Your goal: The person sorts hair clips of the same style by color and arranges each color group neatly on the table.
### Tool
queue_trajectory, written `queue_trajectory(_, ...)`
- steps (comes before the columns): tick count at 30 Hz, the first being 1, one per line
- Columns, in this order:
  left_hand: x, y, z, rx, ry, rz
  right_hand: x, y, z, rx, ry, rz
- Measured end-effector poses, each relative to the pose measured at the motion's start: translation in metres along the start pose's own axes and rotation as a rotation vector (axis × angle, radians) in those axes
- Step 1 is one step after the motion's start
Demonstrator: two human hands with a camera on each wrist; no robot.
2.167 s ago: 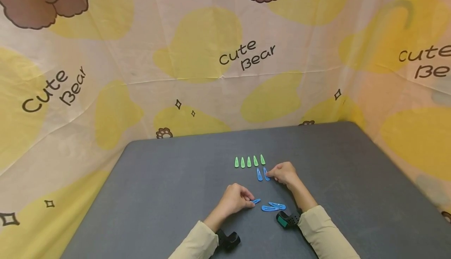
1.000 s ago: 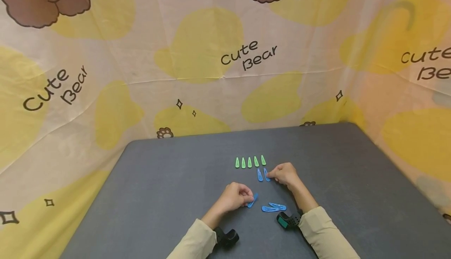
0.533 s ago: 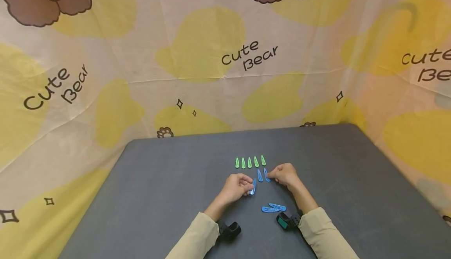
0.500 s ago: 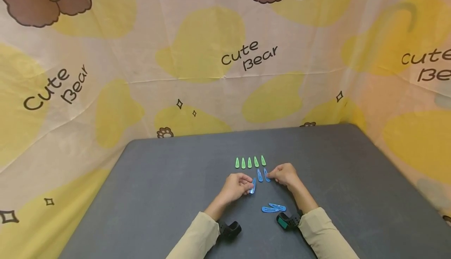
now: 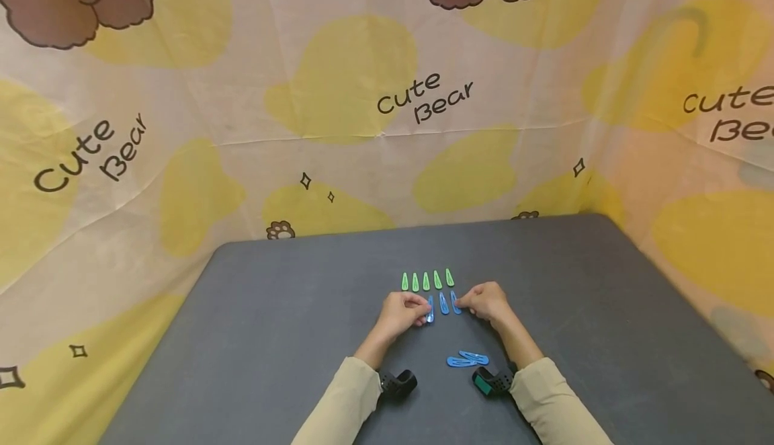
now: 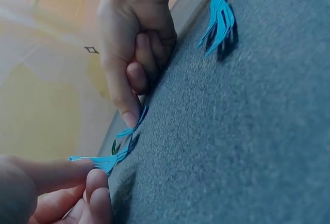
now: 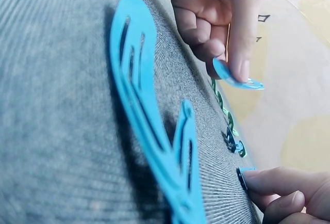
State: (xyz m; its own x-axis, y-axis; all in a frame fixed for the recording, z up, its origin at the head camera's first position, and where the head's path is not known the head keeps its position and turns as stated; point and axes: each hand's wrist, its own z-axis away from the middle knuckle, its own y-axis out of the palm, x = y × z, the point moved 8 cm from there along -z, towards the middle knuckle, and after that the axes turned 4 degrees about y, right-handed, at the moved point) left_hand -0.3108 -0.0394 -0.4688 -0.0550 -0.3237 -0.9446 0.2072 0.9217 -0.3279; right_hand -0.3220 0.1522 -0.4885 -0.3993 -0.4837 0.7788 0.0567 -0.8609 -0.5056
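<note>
My left hand (image 5: 400,314) pinches a blue snap hair clip (image 5: 431,310) between thumb and fingers; in the left wrist view this clip (image 6: 107,163) is raised off the table. To its right, a second blue hair clip (image 5: 444,303) lies flat. My right hand (image 5: 488,301) has its fingertips on a third blue hair clip (image 5: 454,300), at the right end of this short row; its thumb is mostly hidden. Just behind stands a row of several green hair clips (image 5: 426,281). Two more blue hair clips (image 5: 467,359) overlap nearer to me.
The grey table (image 5: 290,337) reaches back to a hanging cloth (image 5: 338,75) printed with bears and yellow patches. A black wrist strap with a camera (image 5: 399,384) is on the left wrist and another (image 5: 492,381) on the right.
My left hand has carried its blue hair clip forward from near the loose pair, turning it upright beside the other two. The right hand has stayed at its clip.
</note>
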Motion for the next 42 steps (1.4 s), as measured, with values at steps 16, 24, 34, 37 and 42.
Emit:
queue_trajectory(16,0.0053,-0.0015,-0.0064,-0.059,-0.075,-0.025,-0.0003,0.0002,0.0017,0.004,-0.017,-0.012)
queue_trajectory(24,0.0029,-0.0048,-0.0052,-0.125,-0.080,-0.076,0.0017,-0.0018,0.0036,-0.012,-0.035,-0.001)
queue_trajectory(34,0.0025,-0.0057,-0.0044,-0.184,-0.062,-0.128,0.0015,-0.0017,0.0023,-0.006,-0.032,-0.002)
queue_trajectory(37,0.0011,-0.0054,-0.0046,-0.195,-0.048,-0.148,0.0012,-0.0017,0.0026,-0.006,-0.033,-0.001)
queue_trajectory(42,-0.0017,-0.0054,-0.0038,-0.218,-0.048,-0.167,0.0005,-0.0021,0.0029,-0.009,-0.030,-0.002)
